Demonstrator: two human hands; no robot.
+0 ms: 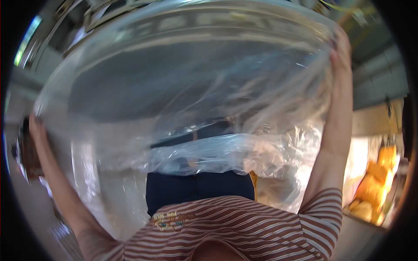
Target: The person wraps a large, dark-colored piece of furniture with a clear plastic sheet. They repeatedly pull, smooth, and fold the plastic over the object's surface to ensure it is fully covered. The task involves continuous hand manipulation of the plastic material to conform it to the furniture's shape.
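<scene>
A large sheet of clear plastic film [209, 148] is stretched wide between my raised arms. At the far left my left hand [35, 126] is closed on one edge of it. My right hand [342, 45], higher up on the right, grips the opposite upper corner, its fingers wrapped on the film. The film hangs in loose, shiny folds in front of my dark trousers. A broad dark surface [143, 78] shows blurred through the plastic; what it belongs to I cannot tell.
Yellow-orange bundles [376, 182] lie in bright light at the right. A pale wall or panel [374, 122] stands beyond my right arm. Cluttered frames or racks [109, 15] line the far upper left. A dark brown object [28, 150] is close to my left hand.
</scene>
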